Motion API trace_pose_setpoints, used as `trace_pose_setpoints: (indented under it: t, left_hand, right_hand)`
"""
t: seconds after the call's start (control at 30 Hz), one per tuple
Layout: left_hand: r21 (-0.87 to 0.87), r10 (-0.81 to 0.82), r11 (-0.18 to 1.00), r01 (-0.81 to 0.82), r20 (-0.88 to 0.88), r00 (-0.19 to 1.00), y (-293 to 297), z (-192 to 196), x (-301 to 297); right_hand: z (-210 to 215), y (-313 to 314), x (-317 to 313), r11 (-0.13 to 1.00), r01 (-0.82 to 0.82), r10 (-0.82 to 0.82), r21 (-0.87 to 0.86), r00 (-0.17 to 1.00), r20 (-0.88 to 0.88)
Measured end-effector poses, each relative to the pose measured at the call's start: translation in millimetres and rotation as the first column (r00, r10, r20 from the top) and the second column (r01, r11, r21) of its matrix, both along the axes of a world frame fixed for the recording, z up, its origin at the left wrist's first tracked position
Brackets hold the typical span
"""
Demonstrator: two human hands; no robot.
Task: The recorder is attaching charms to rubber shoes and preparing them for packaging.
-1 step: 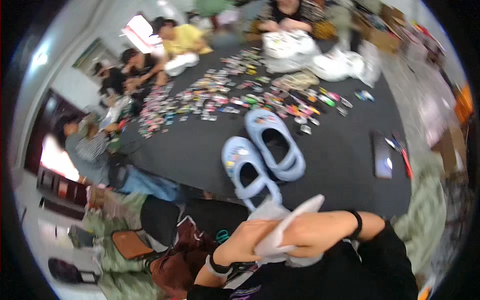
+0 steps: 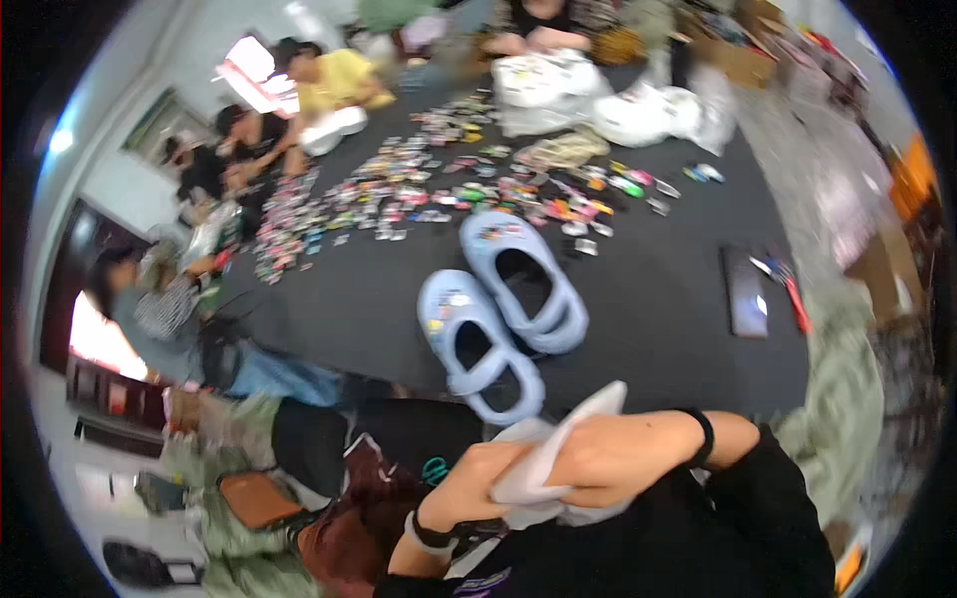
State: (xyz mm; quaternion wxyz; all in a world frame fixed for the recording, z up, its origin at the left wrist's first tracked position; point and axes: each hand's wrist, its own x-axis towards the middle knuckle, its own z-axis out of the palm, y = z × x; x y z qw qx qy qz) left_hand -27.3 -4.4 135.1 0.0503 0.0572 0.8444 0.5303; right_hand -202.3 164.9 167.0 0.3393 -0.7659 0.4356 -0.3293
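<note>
Left hand (image 2: 477, 488): low in the view, just left of centre, fingers curled and pressed against the white cloth (image 2: 558, 448) — a dark watch band (image 2: 431, 535) circles the wrist.
Right hand (image 2: 608, 460): lies across from the right, fingers closed around the cloth, clamping it against the left hand; a black band (image 2: 704, 437) sits on the wrist.
White cloth: bunched between the two hands, one pale corner standing up and pointing toward the slippers; the lower part is hidden by the fingers.
Light blue slippers (image 2: 498, 314): a pair on the dark floor mat (image 2: 648, 299) just beyond the hands, side by side and touching, toes pointing away.
Small packets (image 2: 449, 194): many coloured items spread in rows across the far part of the mat — too small to tell their kind.
White bags (image 2: 598, 95): piled at the far edge of the mat.
Other people: several sit along the far left edge of the mat, one in a yellow top (image 2: 334, 85).
Dark flat item (image 2: 745, 291): lies on the mat to the right, well apart from the hands.
</note>
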Motion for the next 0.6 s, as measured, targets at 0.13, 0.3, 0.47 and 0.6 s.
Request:
trace_pose_setpoints:
  t: [0.13,0.3,0.47,0.6]
  left_hand:
    - [0.147,0.613,0.789,-0.597,-0.112,0.782,8.3,-38.2,19.1]
    - [0.456,0.897,0.368,-0.811,0.056,0.439,16.0,-18.1,-9.1]
    - [0.31,0.751,0.657,-0.687,-0.199,0.629,31.8,-35.9,-9.5]
    - [0.454,0.719,0.652,-0.607,-0.117,0.685,50.7,-41.9,-12.1]
  right_hand:
    - [5.1,28.4,-13.8,0.716,0.552,-0.56,-0.428,0.82,0.12]
    - [9.0,70.4,-0.4,0.727,0.627,-0.56,-0.279,0.777,0.288]
    - [-32.2,38.6,4.0,0.705,0.684,-0.689,-0.185,0.723,0.048]
    - [-72.6,15.0,16.4,0.675,0.698,-0.655,-0.238,0.716,0.242]
